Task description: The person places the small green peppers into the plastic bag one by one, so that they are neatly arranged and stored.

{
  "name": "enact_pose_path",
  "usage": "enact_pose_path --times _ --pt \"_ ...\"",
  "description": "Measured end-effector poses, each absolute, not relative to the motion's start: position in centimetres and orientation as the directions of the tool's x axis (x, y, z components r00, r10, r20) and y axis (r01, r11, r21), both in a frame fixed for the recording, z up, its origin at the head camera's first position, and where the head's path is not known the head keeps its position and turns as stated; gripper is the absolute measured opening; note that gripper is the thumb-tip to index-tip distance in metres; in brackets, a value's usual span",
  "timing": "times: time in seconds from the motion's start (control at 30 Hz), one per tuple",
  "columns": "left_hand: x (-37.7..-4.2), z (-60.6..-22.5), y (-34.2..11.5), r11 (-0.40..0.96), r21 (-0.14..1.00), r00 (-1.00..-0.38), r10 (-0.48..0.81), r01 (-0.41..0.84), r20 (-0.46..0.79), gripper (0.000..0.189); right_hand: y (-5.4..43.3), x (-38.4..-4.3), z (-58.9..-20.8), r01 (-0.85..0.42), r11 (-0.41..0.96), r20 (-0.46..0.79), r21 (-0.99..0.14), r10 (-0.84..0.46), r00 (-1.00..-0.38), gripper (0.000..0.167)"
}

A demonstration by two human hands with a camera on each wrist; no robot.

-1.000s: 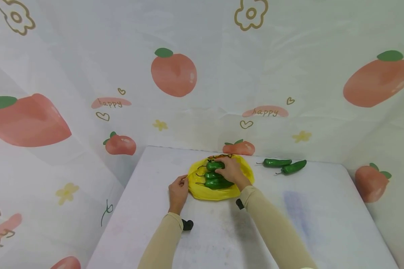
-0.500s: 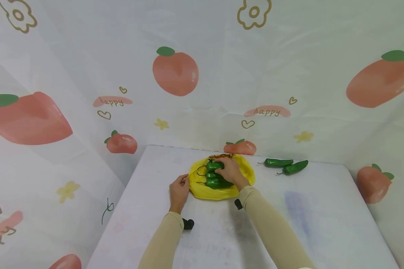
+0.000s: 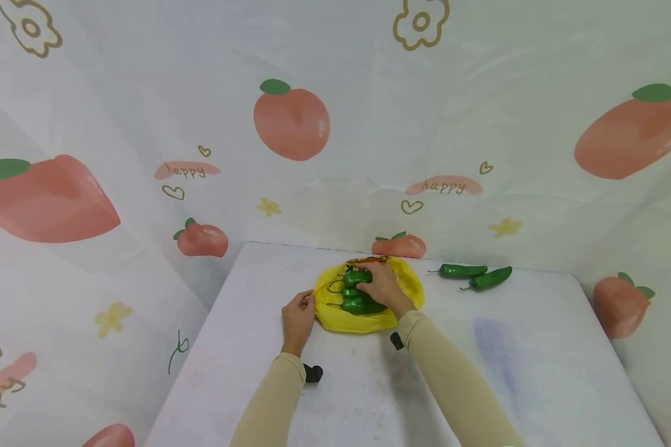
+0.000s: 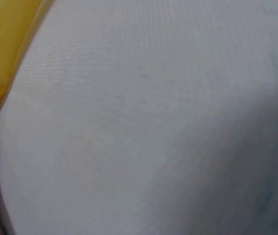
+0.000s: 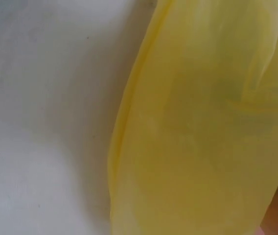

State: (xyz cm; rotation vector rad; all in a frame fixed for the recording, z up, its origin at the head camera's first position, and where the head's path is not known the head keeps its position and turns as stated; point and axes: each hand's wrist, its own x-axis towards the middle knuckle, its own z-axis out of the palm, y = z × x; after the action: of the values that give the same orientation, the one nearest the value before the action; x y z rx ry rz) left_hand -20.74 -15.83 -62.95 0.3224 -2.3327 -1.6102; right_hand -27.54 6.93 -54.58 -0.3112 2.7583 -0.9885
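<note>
The left hand [image 3: 299, 318] pinches a yellow plastic bag [image 3: 349, 323] of long, glossy green peppers [image 3: 361, 305]; the curled right hand [image 3: 383, 284] grips one.

Fruit-printed backdrop [image 3: 363, 130], whitish table [image 3: 548, 366]

Setting appearing booth-like, wider premises not showing. White sheeting [image 3: 363, 136], fruit-printed, lettered "happy", lining back and both sides; white table [image 3: 358, 397] standing between.
</note>
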Motion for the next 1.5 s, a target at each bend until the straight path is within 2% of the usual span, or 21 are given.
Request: enact_pose_path --times 0.33,0.5,1.0,1.2,1.5 --pt "-20.6 -63.0 -15.7 0.368 0.929 -0.932 -0.344 -0.024 0.112 0.020 7.5 -26.8 -53.9 -0.260 0.838 -0.033 -0.480 -0.314 -0.949 0.065" --pt "-20.7 -63.2 -15.8 0.387 0.922 -0.928 -0.351 -0.023 0.125 0.020 8.0 -26.4 -53.5 -0.287 0.855 0.000 -0.433 -0.318 -0.948 0.071" --pt "-20.6 -63.1 -15.8 0.407 0.913 -0.923 -0.351 -0.002 0.155 0.020 10.1 -25.9 -54.1 -0.252 0.911 -0.007 -0.327 -0.269 -0.963 0.094" --pt "-20.7 -63.3 -15.7 0.419 0.908 -0.921 -0.353 0.003 0.166 0.020 11.0 -25.6 -53.5 -0.228 0.937 -0.025 -0.264 -0.243 -0.970 0.098" --pt "-20.6 -63.1 -15.7 0.417 0.909 -0.920 -0.356 0.001 0.164 0.019 12.8 -25.4 -53.3 -0.218 0.942 -0.015 -0.256 -0.229 -0.973 0.098"
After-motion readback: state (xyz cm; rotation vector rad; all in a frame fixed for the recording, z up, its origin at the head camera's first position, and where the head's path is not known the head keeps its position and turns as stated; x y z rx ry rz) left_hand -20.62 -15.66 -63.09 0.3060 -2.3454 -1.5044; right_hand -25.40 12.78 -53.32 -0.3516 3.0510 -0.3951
